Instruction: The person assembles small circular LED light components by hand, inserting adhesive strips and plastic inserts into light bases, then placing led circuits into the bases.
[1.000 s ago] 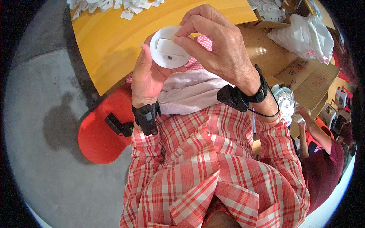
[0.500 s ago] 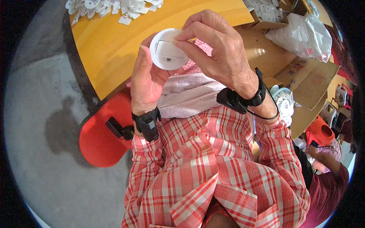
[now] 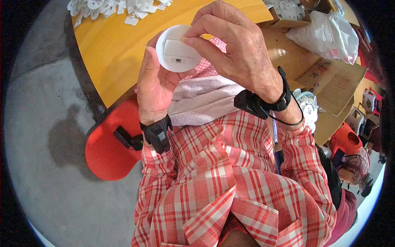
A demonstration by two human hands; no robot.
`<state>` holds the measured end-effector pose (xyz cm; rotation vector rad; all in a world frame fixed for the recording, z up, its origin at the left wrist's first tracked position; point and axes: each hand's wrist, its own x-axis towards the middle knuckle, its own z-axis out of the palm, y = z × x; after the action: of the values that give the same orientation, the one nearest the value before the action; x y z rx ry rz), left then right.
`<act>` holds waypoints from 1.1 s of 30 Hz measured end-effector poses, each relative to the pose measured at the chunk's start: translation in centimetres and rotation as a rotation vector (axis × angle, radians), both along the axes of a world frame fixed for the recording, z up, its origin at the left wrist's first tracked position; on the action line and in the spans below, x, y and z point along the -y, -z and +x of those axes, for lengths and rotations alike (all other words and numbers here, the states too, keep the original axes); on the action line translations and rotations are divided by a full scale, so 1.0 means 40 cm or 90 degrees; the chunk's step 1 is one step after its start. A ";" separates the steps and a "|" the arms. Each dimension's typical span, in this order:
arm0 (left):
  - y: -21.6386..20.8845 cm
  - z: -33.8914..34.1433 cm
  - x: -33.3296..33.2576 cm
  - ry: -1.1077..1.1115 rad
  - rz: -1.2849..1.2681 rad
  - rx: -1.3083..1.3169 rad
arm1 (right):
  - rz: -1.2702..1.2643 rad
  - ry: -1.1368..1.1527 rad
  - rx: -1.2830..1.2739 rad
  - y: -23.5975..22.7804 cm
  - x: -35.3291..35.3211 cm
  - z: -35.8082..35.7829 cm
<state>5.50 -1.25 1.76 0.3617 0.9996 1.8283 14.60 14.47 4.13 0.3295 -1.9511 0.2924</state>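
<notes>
A round white plastic disc [image 3: 179, 66] is held up over my lap, near the table's front edge. It has a raised rectangular panel across its middle and a small slot with a dark piece below that. My left hand [image 3: 155, 82] grips the disc from behind and at its left, thumb up along the rim. With thumb and index finger, my right hand [image 3: 236, 49] pinches at the disc's upper right, by the panel's edge. Whether a small separate piece sits between those fingertips is hidden.
Loose white plastic pieces [image 3: 131, 19] lie piled on the yellow table [image 3: 98, 61]. At right are a box of white discs [image 3: 290, 10], a white plastic bag [image 3: 325, 37], flattened cardboard [image 3: 333, 86] and a container of white parts [image 3: 307, 109]. A red stool [image 3: 109, 144] stands at left; another person sits at lower right.
Both hands and the disc have shifted slightly up and left. My right fingertips stay at the disc's upper edge. The person at right has moved an arm out of sight.
</notes>
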 end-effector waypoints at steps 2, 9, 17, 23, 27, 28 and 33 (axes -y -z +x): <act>0.000 -0.001 0.002 0.005 -0.002 -0.018 | -0.004 0.003 0.000 0.004 0.003 -0.001; -0.001 -0.005 0.004 0.017 0.010 0.010 | -0.005 0.015 -0.015 0.012 0.002 -0.006; -0.008 -0.008 0.001 0.026 0.007 0.001 | -0.137 0.182 0.253 0.010 0.068 0.046; -0.017 0.010 -0.005 -0.019 -0.016 -0.053 | -0.008 0.294 0.259 0.044 0.093 0.053; -0.013 0.005 -0.014 -0.050 -0.036 -0.147 | -0.246 0.188 0.291 0.043 0.095 0.055; -0.012 0.007 -0.018 -0.071 -0.022 -0.171 | -0.246 0.187 0.291 0.043 0.097 0.056; -0.013 0.011 -0.020 -0.110 -0.020 -0.284 | -0.637 0.025 0.424 0.037 0.111 0.067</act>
<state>5.95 -0.43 2.27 0.7038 1.3974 1.9261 17.29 10.02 2.66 -0.5259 -2.1470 1.4149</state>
